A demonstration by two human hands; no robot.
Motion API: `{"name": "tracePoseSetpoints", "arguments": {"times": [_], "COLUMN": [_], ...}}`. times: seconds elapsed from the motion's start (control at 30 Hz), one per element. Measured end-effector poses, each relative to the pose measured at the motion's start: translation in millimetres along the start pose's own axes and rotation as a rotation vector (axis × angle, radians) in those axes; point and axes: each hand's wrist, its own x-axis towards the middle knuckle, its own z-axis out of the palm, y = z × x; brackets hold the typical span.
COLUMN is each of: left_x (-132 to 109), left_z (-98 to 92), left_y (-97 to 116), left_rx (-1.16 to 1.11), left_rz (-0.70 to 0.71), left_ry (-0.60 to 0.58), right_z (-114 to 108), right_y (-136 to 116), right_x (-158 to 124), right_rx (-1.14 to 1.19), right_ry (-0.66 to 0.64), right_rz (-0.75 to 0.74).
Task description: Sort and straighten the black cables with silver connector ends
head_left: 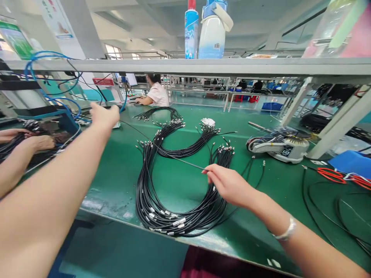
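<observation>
My right hand pinches a thin black cable between thumb and fingers above the green bench. From there the cable stretches up and left towards my left hand, which reaches out with bent fingers and seems closed on its far end; the fingertips are partly hidden. Under the cable lies a large U-shaped bundle of black cables with silvery metal ends and sleeves. Behind it, a smaller curved bundle rests beside a white clump.
A grey-white tape dispenser stands right, near red cable coils and loose black cables. At far left, another person's hands work by a machine. An overhead shelf holds a spray can and bottle. Someone sits beyond.
</observation>
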Motion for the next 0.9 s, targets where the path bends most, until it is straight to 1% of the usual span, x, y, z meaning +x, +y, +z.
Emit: {"name": "tracePoseSetpoints", "arguments": {"times": [0.07,0.1,0.13,0.17,0.2,0.23,0.27,0.3,0.33,0.4,0.47,0.57,0.63,0.67,0.7,0.73,0.77,0.8,0.83,0.87,0.9], "left_x": [-45,-74,-104,-133,-159,-180,-196,-207,-213,-213,-207,-201,-201,-203,-205,-207,-209,-211,-212,-211,-210], "left_z": [15.9,24.7,33.9,42.9,51.4,59.0,65.6,71.0,75.2,81.1,84.5,88.7,92.4,94.8,97.3,100.0,102.6,104.9,106.8,108.0,108.5], "left_y": [-8,-14,-20,-26,-31,-36,-40,-43,-46,-48,-47,-40,-35,-34,-34,-35,-37,-39,-41,-43,-45], "left_rx": [0.095,0.139,0.176,0.207,0.261,0.295,0.311,0.337,0.366,0.434,0.476,0.474,0.452,0.434,0.410,0.381,0.343,0.285,0.200,0.085,-0.056], "left_rz": [-0.016,-0.026,-0.047,-0.072,-0.045,0.002,0.031,0.045,0.057,0.077,0.115,0.182,0.231,0.252,0.260,0.245,0.198,0.116,-0.007,-0.156,-0.313], "left_ry": [-0.060,-0.125,-0.221,-0.372,-0.584,-0.665,-0.688,-0.737,-0.758,-0.822,-0.833,-0.734,-0.640,-0.584,-0.504,-0.395,-0.260,-0.113,0.027,0.136,0.202], "right_z": [22,32,39,45,50,53,55,57,59,61,64,66,65,64,63,63,62,62,62,62,62], "right_y": [-1,0,0,0,0,-1,-2,-4,-6,-11,-16,-18,-17,-16,-15,-13,-12,-11,-10,-10,-10], "right_x": [12,14,15,15,15,14,12,10,8,2,-3,-5,-3,-2,-2,-2,-2,-3,-5,-6,-7], "right_rx": [0.020,0.032,0.043,0.055,0.067,0.077,0.083,0.086,0.086,0.088,0.106,0.159,0.215,0.242,0.263,0.279,0.289,0.293,0.290,0.278,0.258], "right_ry": [-0.086,-0.140,-0.195,-0.244,-0.279,-0.295,-0.294,-0.283,-0.269,-0.245,-0.244,-0.233,-0.191,-0.159,-0.134,-0.112,-0.095,-0.083,-0.075,-0.072,-0.072], "right_rz": [-0.075,-0.093,-0.097,-0.089,-0.073,-0.054,-0.040,-0.039,-0.050,-0.080,-0.081,-0.001,0.032,0.035,0.030,0.020,0.007,-0.007,-0.025,-0.047,-0.070]}}
